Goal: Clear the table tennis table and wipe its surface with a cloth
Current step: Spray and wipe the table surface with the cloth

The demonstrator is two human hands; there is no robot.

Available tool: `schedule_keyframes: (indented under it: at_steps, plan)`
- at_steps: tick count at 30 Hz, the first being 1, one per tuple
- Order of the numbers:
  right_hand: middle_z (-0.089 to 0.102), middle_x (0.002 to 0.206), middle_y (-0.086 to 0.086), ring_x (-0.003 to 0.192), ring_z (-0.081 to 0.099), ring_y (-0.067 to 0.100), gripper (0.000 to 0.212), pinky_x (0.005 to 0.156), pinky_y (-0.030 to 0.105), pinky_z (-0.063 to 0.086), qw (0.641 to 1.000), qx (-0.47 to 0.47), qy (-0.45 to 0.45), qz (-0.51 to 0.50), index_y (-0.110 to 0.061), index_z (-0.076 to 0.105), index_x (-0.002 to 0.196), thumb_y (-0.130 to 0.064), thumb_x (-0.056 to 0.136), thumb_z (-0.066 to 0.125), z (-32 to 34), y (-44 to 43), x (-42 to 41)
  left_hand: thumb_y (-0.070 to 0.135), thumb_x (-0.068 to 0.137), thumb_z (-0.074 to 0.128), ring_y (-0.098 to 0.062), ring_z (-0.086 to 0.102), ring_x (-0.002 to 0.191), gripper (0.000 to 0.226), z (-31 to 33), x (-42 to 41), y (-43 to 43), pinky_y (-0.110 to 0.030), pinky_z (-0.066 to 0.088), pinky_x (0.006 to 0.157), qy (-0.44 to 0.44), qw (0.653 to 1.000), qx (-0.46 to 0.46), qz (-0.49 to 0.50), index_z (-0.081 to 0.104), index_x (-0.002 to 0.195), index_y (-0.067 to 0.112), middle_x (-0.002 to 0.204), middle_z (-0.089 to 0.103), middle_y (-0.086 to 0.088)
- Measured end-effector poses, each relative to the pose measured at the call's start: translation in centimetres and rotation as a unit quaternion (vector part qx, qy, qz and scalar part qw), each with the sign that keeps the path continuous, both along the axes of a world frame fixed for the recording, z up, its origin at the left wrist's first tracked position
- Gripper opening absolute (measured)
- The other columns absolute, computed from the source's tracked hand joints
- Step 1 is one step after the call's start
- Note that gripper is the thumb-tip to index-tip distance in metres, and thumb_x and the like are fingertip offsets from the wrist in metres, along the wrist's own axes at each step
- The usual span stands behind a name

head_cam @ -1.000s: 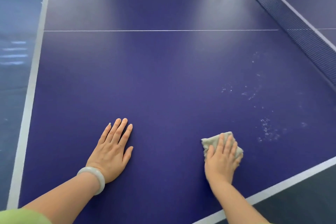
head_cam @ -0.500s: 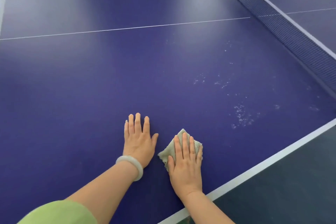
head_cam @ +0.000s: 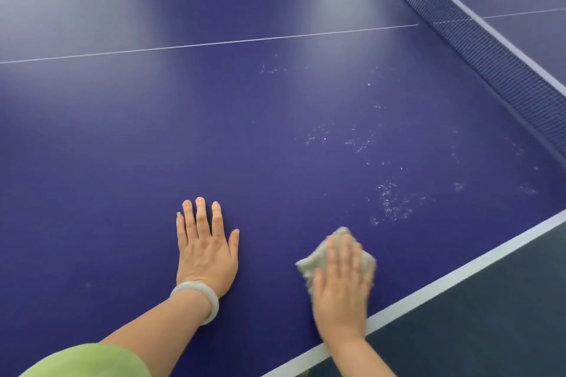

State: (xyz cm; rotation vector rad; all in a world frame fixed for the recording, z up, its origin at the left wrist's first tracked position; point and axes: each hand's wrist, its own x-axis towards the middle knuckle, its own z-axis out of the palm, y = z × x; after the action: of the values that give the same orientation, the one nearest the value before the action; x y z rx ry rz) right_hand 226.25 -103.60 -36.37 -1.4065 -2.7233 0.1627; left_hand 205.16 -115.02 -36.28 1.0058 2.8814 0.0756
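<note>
The table (head_cam: 153,147) is a flat, matt, dark-blue board with soft glare patches toward its far edge. A white stripe (head_cam: 459,272) runs along the near-right edge, and past it lies grey floor (head_cam: 496,330). A thin white line (head_cam: 214,43) crosses the board from the left toward the net (head_cam: 477,49), a dark fine mesh with a pale top band that closes off the right side.

The cloth (head_cam: 310,264), a small crumpled beige rag, lies on the board close to the near-right edge, just inside the stripe. The right hand (head_cam: 341,285) lies flat on top of it, fingers straight and pressing down rather than curling round it. The hand and cloth are blurred, and the wrist crosses the stripe.

The left hand (head_cam: 205,251) rests palm-down on bare board to the left of the cloth, apart from it, with 4 fingers straight and close together, the thumb spread, and nothing held. It wears a smooth, pale, rounded bangle (head_cam: 199,300) at the wrist. A light-green sleeve (head_cam: 88,361) shows at the bottom corner.

White specks (head_cam: 389,202) are scattered just beyond the cloth and on toward the net, in several loose clusters. From the hands to the line, and across to the left, the board is open blue surface.
</note>
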Motion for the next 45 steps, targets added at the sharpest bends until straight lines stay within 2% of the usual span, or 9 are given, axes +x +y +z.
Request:
schedule_keyframes:
  at_steps: [5, 9, 12, 22, 29, 32, 38, 42, 45]
  plan:
    - [0.019, 0.164, 0.002, 0.151, 0.018, 0.024, 0.062, 0.114, 0.054, 0.019, 0.935, 0.040, -0.023, 0.352, -0.022, 0.028, 0.155, -0.038, 0.097, 0.041, 0.3, 3.3, 1.2, 0.045, 0.100, 0.021, -0.039, 0.008, 0.150, 0.065, -0.6, -0.1, -0.1, -0.052, 0.006, 0.122, 0.023, 1.000, 0.008, -0.001, 0.034, 0.149, 0.004, 0.158, 0.023, -0.022]
    - [0.017, 0.164, 0.003, 0.150, 0.018, 0.025, 0.060, 0.115, 0.057, 0.025, 1.000, -0.005, -0.027, 0.009, -0.017, 0.032, 0.154, -0.041, 0.100, 0.026, -0.5, 10.0, 7.0, 0.050, 0.096, 0.021, -0.040, 0.012, 0.149, 0.071, -0.7, 0.0, 0.0, -0.050, 0.004, 0.122, 0.035, 0.999, 0.027, 0.001, 0.038, 0.146, 0.003, 0.156, 0.026, -0.023]
    - [0.019, 0.162, 0.012, 0.149, 0.021, 0.033, 0.060, 0.115, 0.063, 0.022, 0.983, 0.000, -0.025, -0.182, -0.013, 0.029, 0.154, -0.043, 0.103, 0.018, -0.7, 8.7, 6.3, 0.049, 0.095, 0.021, -0.041, 0.014, 0.148, 0.071, -0.6, 0.1, 0.0, -0.051, 0.006, 0.121, 0.036, 0.999, 0.036, 0.005, 0.039, 0.146, 0.002, 0.155, 0.027, -0.024]
    - [0.022, 0.163, 0.005, 0.150, 0.022, 0.027, 0.057, 0.115, 0.053, 0.019, 0.954, 0.032, -0.047, 0.293, -0.018, 0.029, 0.155, -0.040, 0.102, 0.027, -0.4, 7.7, -4.5, 0.049, 0.095, 0.022, -0.040, 0.015, 0.148, 0.071, -0.5, 0.0, 0.1, -0.051, 0.007, 0.121, 0.040, 0.999, 0.030, 0.002, 0.041, 0.145, 0.002, 0.155, 0.029, -0.023]
    - [0.002, 0.165, 0.010, 0.152, 0.003, 0.029, 0.058, 0.120, 0.058, 0.006, 0.974, -0.058, -0.060, -0.212, -0.015, 0.013, 0.158, -0.038, 0.105, 0.018, 0.5, 12.9, -1.8, 0.050, 0.095, 0.023, -0.041, 0.014, 0.149, 0.072, -0.5, 0.0, 0.1, -0.053, 0.009, 0.121, 0.038, 0.999, 0.027, 0.003, 0.041, 0.146, 0.002, 0.155, 0.028, -0.024]
    - [0.025, 0.160, 0.016, 0.147, 0.026, 0.035, 0.060, 0.116, 0.061, 0.017, 0.998, 0.013, -0.014, -0.064, -0.012, 0.035, 0.152, -0.037, 0.098, 0.025, 0.1, 7.2, -6.7, 0.049, 0.095, 0.023, -0.041, 0.015, 0.148, 0.072, -0.5, 0.0, 0.0, -0.052, 0.009, 0.121, 0.043, 0.999, 0.032, 0.000, 0.042, 0.144, 0.001, 0.154, 0.030, -0.025]
    - [0.017, 0.164, 0.005, 0.151, 0.016, 0.025, 0.058, 0.117, 0.053, 0.013, 0.961, 0.010, -0.021, 0.276, -0.019, 0.024, 0.156, -0.039, 0.101, 0.028, 0.2, 6.0, -7.0, 0.049, 0.095, 0.024, -0.040, 0.014, 0.148, 0.072, -0.5, -0.1, 0.1, -0.051, 0.007, 0.121, 0.040, 0.999, 0.035, -0.001, 0.042, 0.144, 0.001, 0.155, 0.029, -0.025]
    - [0.029, 0.158, 0.009, 0.143, 0.031, 0.031, 0.057, 0.114, 0.054, 0.025, 0.999, 0.006, -0.037, 0.009, -0.013, 0.034, 0.150, -0.036, 0.098, 0.026, -0.3, 14.6, 0.2, 0.050, 0.095, 0.023, -0.040, 0.012, 0.149, 0.072, -0.5, 0.0, 0.0, -0.052, 0.007, 0.121, 0.033, 0.999, 0.030, 0.002, 0.040, 0.146, 0.002, 0.156, 0.027, -0.024]
    - [0.006, 0.166, 0.007, 0.152, 0.006, 0.028, 0.058, 0.120, 0.058, 0.008, 0.963, -0.055, -0.039, -0.262, -0.017, 0.016, 0.158, -0.039, 0.104, 0.018, 0.6, 15.0, 3.4, 0.050, 0.095, 0.022, -0.040, 0.012, 0.149, 0.072, -0.5, 0.0, 0.0, -0.053, 0.009, 0.121, 0.034, 0.999, 0.027, 0.003, 0.039, 0.146, 0.003, 0.156, 0.026, -0.024]
